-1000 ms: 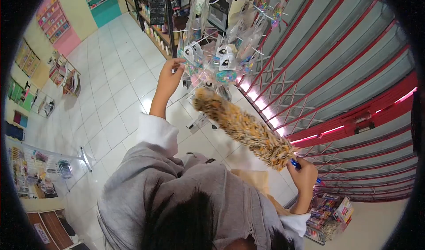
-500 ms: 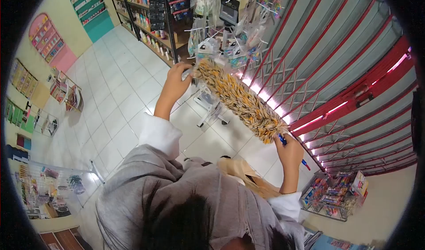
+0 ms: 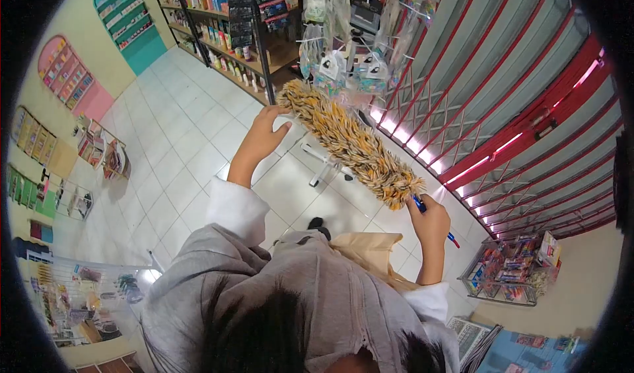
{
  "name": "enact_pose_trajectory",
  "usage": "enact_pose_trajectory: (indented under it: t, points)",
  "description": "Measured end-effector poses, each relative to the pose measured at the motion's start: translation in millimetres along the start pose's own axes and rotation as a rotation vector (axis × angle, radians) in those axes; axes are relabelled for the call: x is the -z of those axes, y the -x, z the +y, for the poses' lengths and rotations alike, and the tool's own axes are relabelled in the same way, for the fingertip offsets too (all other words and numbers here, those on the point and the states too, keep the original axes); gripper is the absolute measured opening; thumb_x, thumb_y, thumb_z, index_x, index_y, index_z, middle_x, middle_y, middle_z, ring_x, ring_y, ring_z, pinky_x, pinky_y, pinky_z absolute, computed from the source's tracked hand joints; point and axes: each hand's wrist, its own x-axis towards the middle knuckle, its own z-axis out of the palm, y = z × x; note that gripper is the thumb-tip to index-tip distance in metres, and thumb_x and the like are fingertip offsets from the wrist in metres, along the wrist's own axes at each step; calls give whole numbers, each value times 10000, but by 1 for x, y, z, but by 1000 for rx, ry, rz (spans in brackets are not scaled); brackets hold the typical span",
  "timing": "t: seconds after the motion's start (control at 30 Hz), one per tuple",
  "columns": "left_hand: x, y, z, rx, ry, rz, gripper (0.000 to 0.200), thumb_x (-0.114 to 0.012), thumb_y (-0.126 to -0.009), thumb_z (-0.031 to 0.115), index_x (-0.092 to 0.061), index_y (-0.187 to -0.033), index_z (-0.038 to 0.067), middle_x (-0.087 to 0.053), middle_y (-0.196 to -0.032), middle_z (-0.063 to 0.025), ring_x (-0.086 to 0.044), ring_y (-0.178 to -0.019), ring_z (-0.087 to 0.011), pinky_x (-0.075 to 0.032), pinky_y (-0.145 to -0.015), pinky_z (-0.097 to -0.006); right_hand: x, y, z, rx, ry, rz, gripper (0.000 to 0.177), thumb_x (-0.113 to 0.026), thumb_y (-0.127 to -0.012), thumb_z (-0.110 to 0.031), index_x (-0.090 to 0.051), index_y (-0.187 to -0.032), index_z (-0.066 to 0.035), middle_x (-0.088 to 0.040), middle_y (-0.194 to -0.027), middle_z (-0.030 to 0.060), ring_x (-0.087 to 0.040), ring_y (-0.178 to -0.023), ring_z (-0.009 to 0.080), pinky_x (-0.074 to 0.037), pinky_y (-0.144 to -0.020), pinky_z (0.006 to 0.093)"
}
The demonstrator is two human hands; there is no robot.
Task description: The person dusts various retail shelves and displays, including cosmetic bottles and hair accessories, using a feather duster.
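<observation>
A fluffy duster (image 3: 350, 145) in orange, brown and white stretches diagonally between my two hands. My right hand (image 3: 430, 220) is closed around its blue handle, whose red tip shows below the fist. Near the duster's far upper-left end is my left hand (image 3: 263, 135), its thumb apart from the fingers and the fingertips at the edge of the fibres. Whether those fingertips touch the fibres is hard to tell. Just behind the duster hang clear plastic packets (image 3: 350, 69) on a display rack.
Shelves with bottles (image 3: 224, 39) stand beyond the hanging packets. A red and grey folding gate (image 3: 489, 109) runs along the right. A wire basket of packets (image 3: 512, 267) is at the lower right. White-legged stand (image 3: 318, 173) rests on the tiled floor (image 3: 165, 162).
The view has shifted a little. My left hand has loosened from the duster's upper end, its thumb now away from the fibres. My right hand keeps its hold on the handle.
</observation>
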Motion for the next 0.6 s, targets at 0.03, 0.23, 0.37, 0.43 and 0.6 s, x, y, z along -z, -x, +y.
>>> enact_pose_trajectory:
  t: [0.03, 0.23, 0.37, 0.43, 0.6]
  points:
    - [3, 0, -5, 7, 11, 3, 308, -621, -857, 170, -592, -1135, 43, -543, -1200, -174, -506, -1140, -338, -408, -967, -384, -2, -1, -4, 6, -9, 22, 406, -650, -791, -475, -686, -790, -70, -595, -589, 157, -597, -567, 346, -447, -523, 416]
    - [21, -29, -48, 56, 130, -14, 318, -624, -856, 163, -584, -1145, 36, -529, -1221, -177, -497, -1158, -339, -397, -980, -372, -8, -13, -22, -124, 66, 30, 418, -646, -795, -479, -691, -802, -64, -613, -618, 167, -613, -596, 351, -466, -548, 422]
    - [19, -74, -77, -57, 155, -10, 316, -626, -857, 153, -578, -1145, 32, -525, -1221, -178, -497, -1159, -339, -395, -979, -368, -14, -10, -33, -173, 180, 26, 417, -646, -795, -477, -703, -828, -66, -627, -635, 164, -625, -622, 350, -474, -568, 425]
    - [17, -95, -82, -90, 219, -15, 331, -618, -874, 183, -567, -1170, 44, -498, -1260, -196, -468, -1196, -357, -377, -1003, -381, -12, -9, -53, -184, 227, -6, 405, -657, -791, -470, -712, -845, -72, -630, -640, 162, -626, -620, 345, -475, -571, 418]
    - [9, -135, -115, -75, 193, -77, 382, -581, -917, 231, -520, -1262, 76, -395, -1397, -182, -364, -1316, -345, -291, -1078, -383, -5, -17, -99, -236, 186, 13, 377, -696, -768, -439, -720, -850, -71, -630, -641, 156, -623, -609, 334, -474, -569, 400]
